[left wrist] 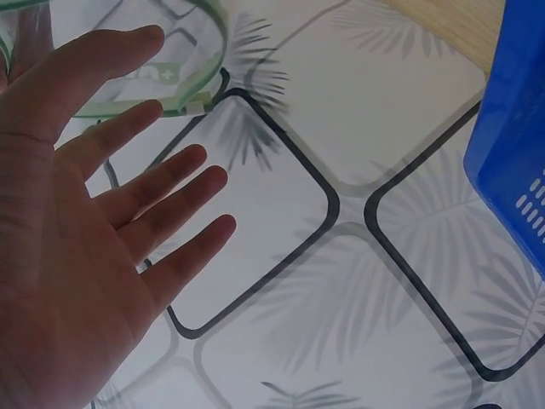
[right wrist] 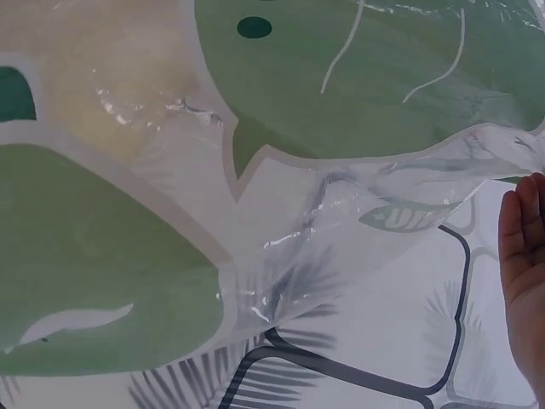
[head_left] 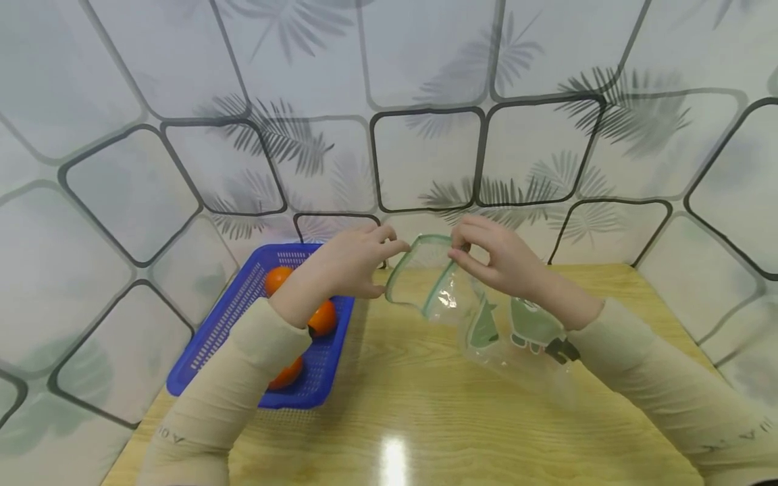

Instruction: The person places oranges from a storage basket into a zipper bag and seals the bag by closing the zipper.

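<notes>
A clear zip bag with green printed shapes and a green-edged mouth hangs over the table. My right hand pinches the edge of its mouth between thumb and fingers. The mouth gapes toward my left hand, whose thumb and fingers are spread at its left rim. In the left wrist view the left palm shows with nothing gripped, the bag's rim close to the fingertips; whether they touch is unclear. The right wrist view is mostly filled by the bag's green print, with part of the right hand at the edge.
A blue perforated basket stands on the left of the wooden table, partly behind my left forearm. Several round orange fruits lie in it. A patterned wall closes off the back and both sides.
</notes>
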Tool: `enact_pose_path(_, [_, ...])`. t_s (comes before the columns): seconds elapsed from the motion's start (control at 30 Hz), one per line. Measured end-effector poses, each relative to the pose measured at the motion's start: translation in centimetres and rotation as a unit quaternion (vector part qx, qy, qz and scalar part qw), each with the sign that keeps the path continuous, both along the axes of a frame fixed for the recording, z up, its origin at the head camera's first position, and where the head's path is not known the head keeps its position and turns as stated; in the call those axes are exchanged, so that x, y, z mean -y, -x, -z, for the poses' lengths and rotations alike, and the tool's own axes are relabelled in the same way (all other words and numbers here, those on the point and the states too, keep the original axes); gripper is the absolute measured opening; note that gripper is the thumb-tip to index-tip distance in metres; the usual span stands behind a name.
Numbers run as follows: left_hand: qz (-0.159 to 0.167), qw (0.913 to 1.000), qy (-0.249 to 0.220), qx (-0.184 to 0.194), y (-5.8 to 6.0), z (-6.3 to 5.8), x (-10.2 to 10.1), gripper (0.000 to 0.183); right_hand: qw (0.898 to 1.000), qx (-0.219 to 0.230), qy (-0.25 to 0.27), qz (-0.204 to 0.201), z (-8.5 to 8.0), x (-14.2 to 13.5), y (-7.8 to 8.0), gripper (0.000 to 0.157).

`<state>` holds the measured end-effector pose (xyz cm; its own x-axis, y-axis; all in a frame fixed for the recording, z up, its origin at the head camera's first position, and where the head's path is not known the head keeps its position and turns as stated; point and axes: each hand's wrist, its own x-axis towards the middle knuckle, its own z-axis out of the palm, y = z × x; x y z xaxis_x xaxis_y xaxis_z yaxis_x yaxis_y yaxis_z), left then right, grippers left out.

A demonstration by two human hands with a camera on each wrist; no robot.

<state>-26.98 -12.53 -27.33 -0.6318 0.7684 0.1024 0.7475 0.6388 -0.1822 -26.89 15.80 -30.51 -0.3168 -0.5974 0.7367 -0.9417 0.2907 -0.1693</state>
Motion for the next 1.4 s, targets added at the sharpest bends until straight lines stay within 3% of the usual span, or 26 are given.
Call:
enact_pose_path(0.37, [-0.024,0.9989,-0.023,0.034,0.5,0.1,0.8,0.072,1.0,0.002,0.002,0.016,-0.9,0.0,0.2,0.019])
enact_pose_path(0.63, [-0.025,0.9989,-0.031,0.024,0.4,-0.1,2.3,0.071,1.0,0.003,0.01,0.009,-1.4,0.2,0.5,0.018])
enact_pose_path(0.87, [-0.055,0.9971,-0.029,0.044,0.6,-0.2,3.4,0.071,1.0,0.0,0.014,0.012,-1.7,0.3,1.1,0.017])
enact_pose_path(1.07, [-0.062,0.997,-0.028,0.038,0.7,0.5,4.3,0.068,1.0,-0.002,0.014,0.011,-1.8,0.5,1.3,0.016])
enact_pose_path(1.4, [-0.091,0.993,-0.04,0.065,1.5,1.7,6.1,0.065,1.0,-0.015,0.018,0.009,-2.2,0.5,1.3,0.013])
